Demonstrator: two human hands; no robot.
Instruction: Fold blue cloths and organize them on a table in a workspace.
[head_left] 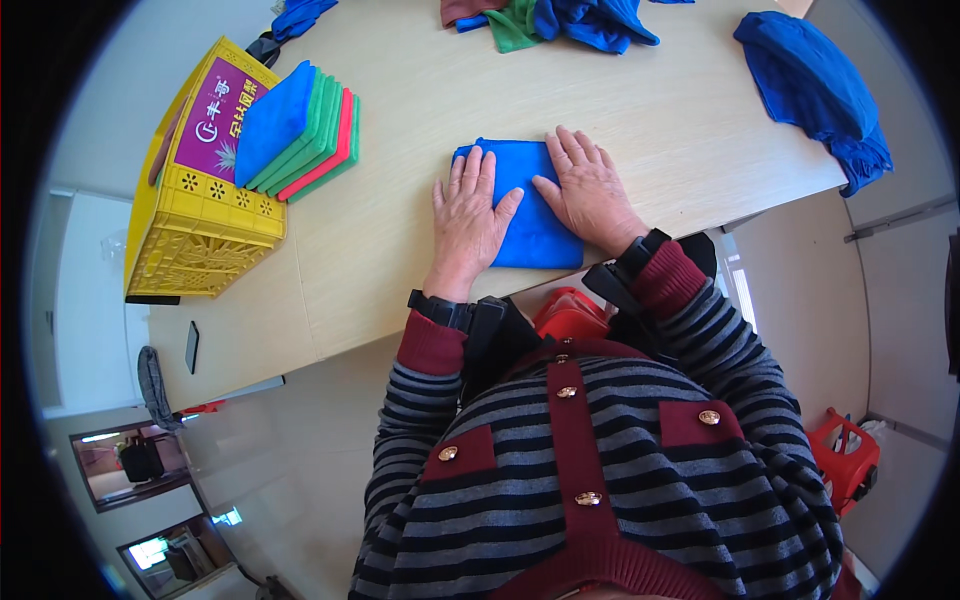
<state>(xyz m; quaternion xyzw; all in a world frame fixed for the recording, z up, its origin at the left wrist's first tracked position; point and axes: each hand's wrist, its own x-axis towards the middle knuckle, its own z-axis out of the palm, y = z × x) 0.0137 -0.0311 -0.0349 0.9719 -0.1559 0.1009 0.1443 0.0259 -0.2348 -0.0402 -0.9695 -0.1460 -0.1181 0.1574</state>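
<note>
1. At the far left, about ten o'clock from the hands, a yellow plastic crate (200, 225) with a lattice wall stands on the pale wooden worktop (400, 290). A magenta panel with yellow and white print lies slanted across its top.
2. Just right of the crate, leaning on its rim, is a stack of folded cloths (300, 135): blue on top, then green, red and green edges fanned out.
3. Near the worktop's lower left edge, at about eight o'clock from the hands, a small dark flat phone-like slab (191, 347) lies alone.
4. The left hand (468, 215) lies flat, palm down, fingers spread and pointing to twelve o'clock. This grip is fully open and clasps nothing; it presses on the left part of the folded blue cloth (525, 215).
5. The folded blue cloth sits at the worktop's near edge, straight ahead of the person. Its long axis runs roughly from twelve to six o'clock, tilted slightly. It lies under both hands, so neither is nearer.
6. The right hand (588, 195) is likewise flat and open, holding nothing, pressing the cloth's right part, touching it.
7. At twelve o'clock, a loose heap of blue, green and brown cloths (560, 20) lies at the far edge.
8. At two o'clock, a bundle of blue cloth (815, 95) hangs over the worktop's right corner.
</note>
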